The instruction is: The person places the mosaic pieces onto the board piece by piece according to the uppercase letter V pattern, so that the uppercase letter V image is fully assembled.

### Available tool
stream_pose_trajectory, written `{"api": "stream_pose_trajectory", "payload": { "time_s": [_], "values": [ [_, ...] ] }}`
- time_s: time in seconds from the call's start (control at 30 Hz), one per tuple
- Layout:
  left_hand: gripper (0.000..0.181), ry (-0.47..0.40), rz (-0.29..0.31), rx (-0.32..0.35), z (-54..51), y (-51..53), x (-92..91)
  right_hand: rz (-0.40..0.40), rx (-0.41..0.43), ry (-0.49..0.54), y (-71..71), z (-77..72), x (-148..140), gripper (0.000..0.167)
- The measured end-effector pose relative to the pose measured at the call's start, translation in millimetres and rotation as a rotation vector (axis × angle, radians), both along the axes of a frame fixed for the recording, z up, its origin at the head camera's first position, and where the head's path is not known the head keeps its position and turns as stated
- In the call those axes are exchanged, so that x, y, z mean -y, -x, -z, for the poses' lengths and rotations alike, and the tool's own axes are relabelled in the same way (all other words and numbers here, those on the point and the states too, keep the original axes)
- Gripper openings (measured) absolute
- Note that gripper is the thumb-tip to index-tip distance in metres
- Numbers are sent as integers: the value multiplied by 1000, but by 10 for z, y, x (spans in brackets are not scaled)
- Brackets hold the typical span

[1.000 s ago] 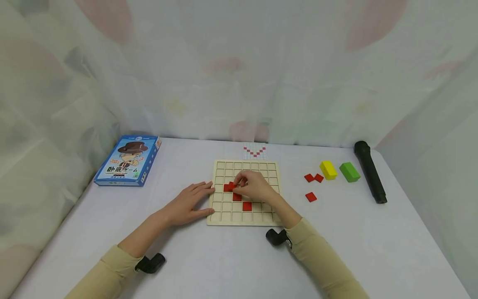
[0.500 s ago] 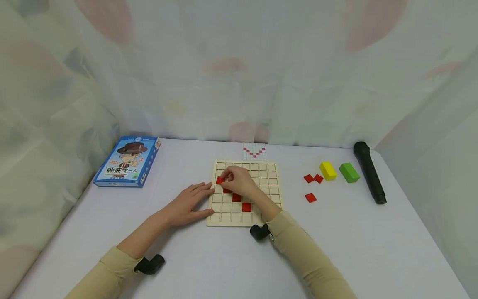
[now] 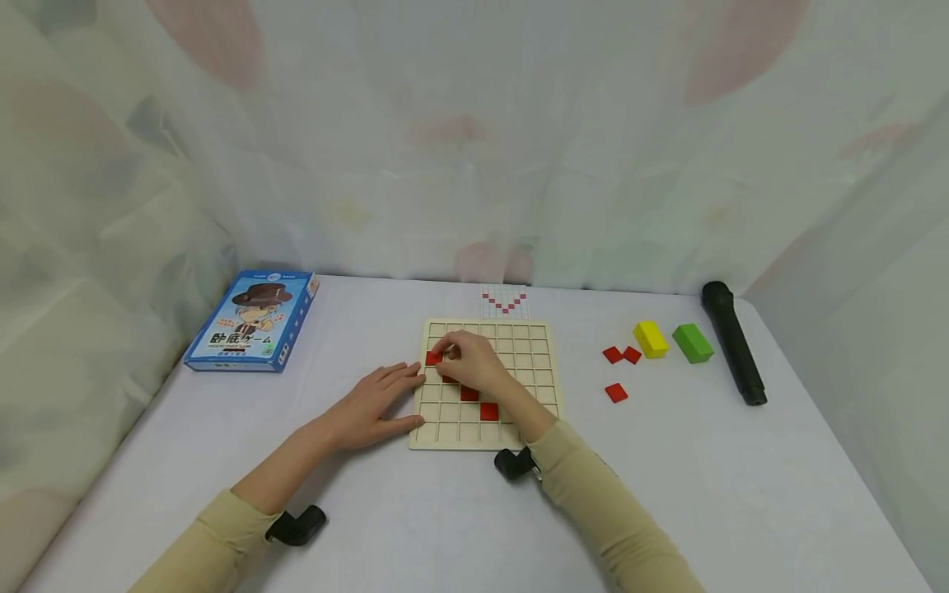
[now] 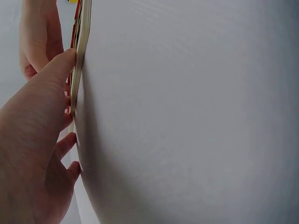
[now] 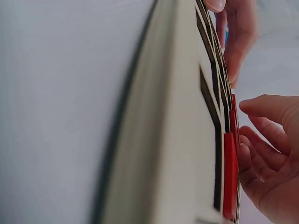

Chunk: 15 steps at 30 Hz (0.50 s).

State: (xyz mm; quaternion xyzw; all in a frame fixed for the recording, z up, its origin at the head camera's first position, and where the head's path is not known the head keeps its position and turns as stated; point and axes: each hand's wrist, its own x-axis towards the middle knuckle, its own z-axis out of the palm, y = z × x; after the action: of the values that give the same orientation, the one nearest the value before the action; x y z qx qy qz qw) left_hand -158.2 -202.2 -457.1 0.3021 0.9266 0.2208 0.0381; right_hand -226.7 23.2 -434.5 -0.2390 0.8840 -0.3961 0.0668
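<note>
Fingers and thumb of my right hand (image 3: 474,361) close round a red tile (image 3: 432,358) lying in the board's leftmost column. From there a diagonal of red tiles runs down to the right, with one (image 3: 469,394) and another (image 3: 489,411) in full view and one partly under the hand. The left hand (image 3: 374,405) lies spread, its fingertips and thumb touching the left edge of the wooden grid board (image 3: 482,442). In the left wrist view the left hand (image 4: 35,135) rests along the board's side. The right wrist view shows the right hand (image 5: 275,154) beside the red tiles.
Right of the board lie three loose red tiles (image 3: 616,393), a yellow block (image 3: 651,339), a green block (image 3: 693,343) and a black microphone (image 3: 734,342). A pattern card (image 3: 506,302) sits behind the board; a blue box (image 3: 254,319) stands at the left.
My right hand has carried a red tile up and left from beside the diagonal to the leftmost column, shifting little in the last half second. My left hand has stayed put.
</note>
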Motion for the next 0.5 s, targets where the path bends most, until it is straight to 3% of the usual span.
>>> {"api": "stream_pose_trajectory", "payload": {
  "time_s": [0.2, 0.5],
  "values": [
    [70, -3, -3, 6, -1, -1, -16, 64, 33, 51, -37, 16, -189, 16],
    [72, 14, -12, 4, -1, -3, -15, 117, 49, 107, -98, -24, -706, 16]
  ]
}}
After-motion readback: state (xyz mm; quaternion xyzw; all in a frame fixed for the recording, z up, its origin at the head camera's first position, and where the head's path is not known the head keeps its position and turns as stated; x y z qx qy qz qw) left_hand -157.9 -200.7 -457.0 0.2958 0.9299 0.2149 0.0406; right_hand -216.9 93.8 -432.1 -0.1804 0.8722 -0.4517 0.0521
